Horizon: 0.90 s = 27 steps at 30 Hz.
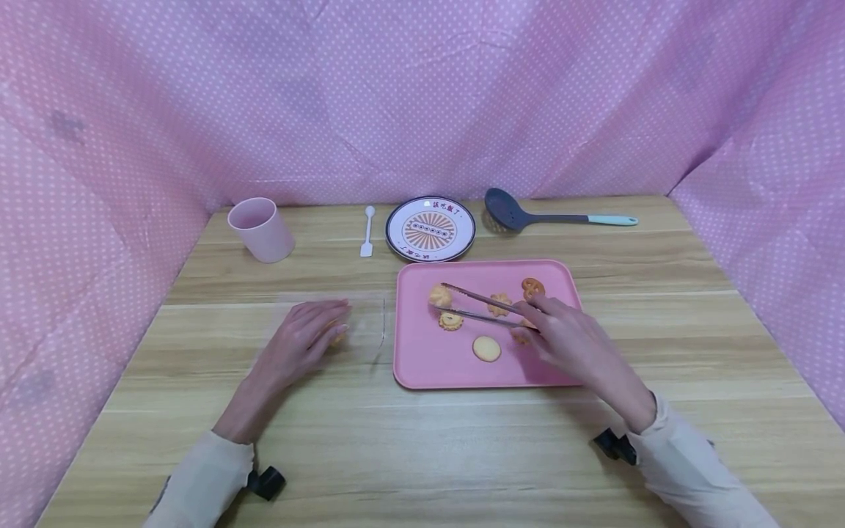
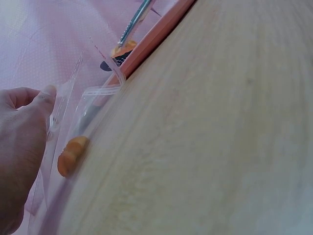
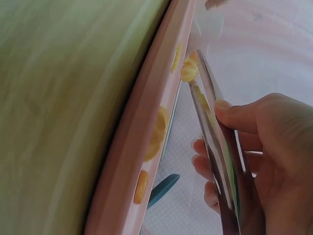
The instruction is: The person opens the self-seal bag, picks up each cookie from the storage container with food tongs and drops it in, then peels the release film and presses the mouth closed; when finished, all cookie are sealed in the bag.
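Note:
My left hand [image 1: 304, 334] pinches the edge of a clear plastic bag [image 1: 363, 323] lying left of the pink tray [image 1: 429, 374]. In the left wrist view, a golden cookie [image 2: 72, 156] is inside the bag, and its mouth faces the tray. My right hand [image 1: 568, 337] grips metal tongs [image 1: 480, 298] over the tray. The tong tips are around a round, ridged cookie [image 1: 439, 295] at the tray's left side. Nearby lie a ring-shaped cookie [image 1: 451, 321], a flower-shaped cookie [image 1: 499, 304], a plain oval cookie [image 1: 486, 349] and a pretzel [image 1: 532, 287]. Another cookie is partly hidden beneath my right hand.
Along the back of the wooden table [image 1: 422, 455] stand a pink cup [image 1: 262, 233], a small white spoon [image 1: 368, 232], a patterned plate [image 1: 430, 229] and a dark slotted spoon [image 1: 508, 210] with a mint handle. Pink dotted cloth [image 1: 409, 95] hangs behind.

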Available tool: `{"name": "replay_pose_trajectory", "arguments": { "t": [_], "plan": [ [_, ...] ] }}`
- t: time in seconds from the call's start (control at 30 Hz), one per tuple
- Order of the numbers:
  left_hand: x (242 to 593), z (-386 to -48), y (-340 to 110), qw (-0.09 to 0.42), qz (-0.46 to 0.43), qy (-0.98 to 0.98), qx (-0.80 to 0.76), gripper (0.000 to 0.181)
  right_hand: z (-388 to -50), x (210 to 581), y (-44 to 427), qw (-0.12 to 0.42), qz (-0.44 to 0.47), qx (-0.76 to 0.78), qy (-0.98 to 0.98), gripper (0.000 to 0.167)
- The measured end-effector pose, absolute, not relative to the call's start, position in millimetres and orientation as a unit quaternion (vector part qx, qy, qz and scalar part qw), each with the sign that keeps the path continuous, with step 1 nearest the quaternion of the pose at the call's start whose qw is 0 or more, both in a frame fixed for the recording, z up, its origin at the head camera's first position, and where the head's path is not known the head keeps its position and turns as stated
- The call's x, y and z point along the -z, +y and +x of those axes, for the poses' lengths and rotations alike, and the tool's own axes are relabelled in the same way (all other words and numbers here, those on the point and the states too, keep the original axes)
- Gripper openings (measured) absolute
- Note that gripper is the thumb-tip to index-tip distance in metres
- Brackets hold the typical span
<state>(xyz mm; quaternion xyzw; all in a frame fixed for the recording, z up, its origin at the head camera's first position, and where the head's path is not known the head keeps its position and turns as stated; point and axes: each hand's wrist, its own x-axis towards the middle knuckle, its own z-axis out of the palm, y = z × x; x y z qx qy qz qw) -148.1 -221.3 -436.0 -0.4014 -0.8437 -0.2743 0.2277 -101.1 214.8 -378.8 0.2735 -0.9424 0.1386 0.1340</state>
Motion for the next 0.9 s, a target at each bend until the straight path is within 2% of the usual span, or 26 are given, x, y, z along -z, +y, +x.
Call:
{"name": "replay_pose_trajectory", "arguments": {
  "t": [0.4,0.9],
  "plan": [
    [436,-147,-222,0.233,-0.404,-0.837,0.286,0.029,-99,377,196,0.136,0.303,-0.150,-0.931,0.034],
    [437,-148,-222,0.239,-0.406,-0.832,0.292,0.029,-99,381,169,0.117,0.334,-0.156,-0.922,0.034]
  ]
}}
